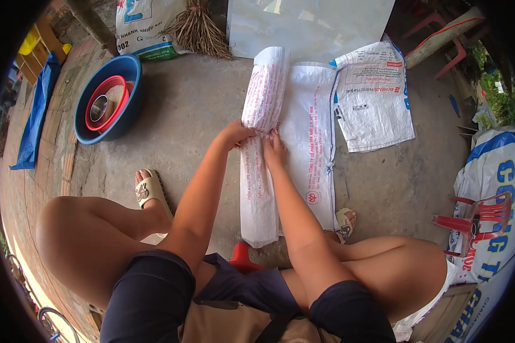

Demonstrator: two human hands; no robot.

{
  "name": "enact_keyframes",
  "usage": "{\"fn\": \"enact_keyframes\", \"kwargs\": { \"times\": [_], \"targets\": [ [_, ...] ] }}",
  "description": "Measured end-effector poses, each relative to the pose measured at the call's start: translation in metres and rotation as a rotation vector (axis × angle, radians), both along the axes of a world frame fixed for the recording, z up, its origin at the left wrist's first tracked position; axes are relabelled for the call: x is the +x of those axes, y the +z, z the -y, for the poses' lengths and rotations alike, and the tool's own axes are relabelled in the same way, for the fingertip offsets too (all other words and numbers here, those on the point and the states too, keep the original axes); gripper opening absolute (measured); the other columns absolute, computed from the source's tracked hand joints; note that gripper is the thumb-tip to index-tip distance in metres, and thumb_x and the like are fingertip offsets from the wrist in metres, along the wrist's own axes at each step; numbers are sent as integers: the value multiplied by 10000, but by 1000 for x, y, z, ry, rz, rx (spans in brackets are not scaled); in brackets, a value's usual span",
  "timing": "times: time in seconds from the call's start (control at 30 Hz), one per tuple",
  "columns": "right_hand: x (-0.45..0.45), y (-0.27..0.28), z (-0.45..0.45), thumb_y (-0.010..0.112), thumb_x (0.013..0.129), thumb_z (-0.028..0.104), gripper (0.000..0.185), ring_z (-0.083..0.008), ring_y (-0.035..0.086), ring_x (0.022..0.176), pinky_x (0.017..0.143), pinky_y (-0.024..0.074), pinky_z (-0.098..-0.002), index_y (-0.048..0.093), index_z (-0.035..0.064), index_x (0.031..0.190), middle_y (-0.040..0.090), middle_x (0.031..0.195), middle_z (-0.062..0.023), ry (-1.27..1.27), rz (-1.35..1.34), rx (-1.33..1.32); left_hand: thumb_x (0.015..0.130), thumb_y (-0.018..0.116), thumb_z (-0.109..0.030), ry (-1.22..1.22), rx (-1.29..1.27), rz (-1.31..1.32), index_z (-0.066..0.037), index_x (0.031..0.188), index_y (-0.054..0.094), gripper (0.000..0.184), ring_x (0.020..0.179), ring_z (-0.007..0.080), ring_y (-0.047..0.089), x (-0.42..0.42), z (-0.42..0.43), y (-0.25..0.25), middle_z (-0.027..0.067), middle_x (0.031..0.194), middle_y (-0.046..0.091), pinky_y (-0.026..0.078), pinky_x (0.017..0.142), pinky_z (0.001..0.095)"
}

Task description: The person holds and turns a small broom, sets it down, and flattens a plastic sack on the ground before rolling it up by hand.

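A white woven sack [303, 123] with red print lies lengthwise on the floor between my legs, its left side folded over in a long strip. My left hand [234, 136] grips the outer left edge of that folded strip, its thumb on top and its other fingers partly hidden. Just right of it, my right hand [275, 151] is closed on the fold's inner edge, fingertips bunched against the sack. Another printed white sack [375, 97] lies flat on the right, close beside the first.
On the left stands a blue basin [133, 71] holding a red basin [90, 117] and a metal bowl [99, 107]. A straw bundle [195, 28] and a pale board [309, 28] are at the back. A red plastic stool [480, 220] rests at right near large printed sacks [492, 160].
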State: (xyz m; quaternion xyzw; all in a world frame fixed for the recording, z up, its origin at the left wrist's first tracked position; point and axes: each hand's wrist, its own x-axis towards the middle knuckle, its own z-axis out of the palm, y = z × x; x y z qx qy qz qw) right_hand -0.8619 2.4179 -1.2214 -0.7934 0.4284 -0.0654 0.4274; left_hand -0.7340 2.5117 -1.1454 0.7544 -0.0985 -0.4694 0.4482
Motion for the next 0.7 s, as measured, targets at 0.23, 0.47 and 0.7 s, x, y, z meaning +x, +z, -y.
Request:
{"fn": "enact_keyframes", "kwargs": {
  "times": [0.23, 0.47, 0.7],
  "targets": [
    [13, -17, 0, 485, 848, 286, 350, -299, 515, 1066, 931, 373, -368, 572, 102, 1133, 569, 1130, -156, 76, 194, 241, 744, 632, -328, -239, 184, 113, 86, 999, 565, 491, 672, 262, 636, -6, 25, 52, 180, 871, 619, 543, 520, 369],
    [-5, 12, 45, 519, 846, 224, 281, -212, 594, 773, 711, 460, -335, 596, -16, 971, 632, 866, -125, -412, 471, 733, 802, 543, -418, -463, 307, 539, 102, 1345, 24, 914, 983, 380, 558, -54, 57, 10, 311, 1031, 553, 481, 798, 372],
    [-17, 36, 33, 599, 803, 280, 281, -269, 552, 827, 735, 432, -373, 556, 30, 925, 575, 911, -123, -396, 424, -310, 769, 578, -316, -634, 48, 550, -41, 1372, 225, 750, 971, 349, 572, -69, 49, -45, 270, 1029, 578, 431, 854, 360]
  ]
}}
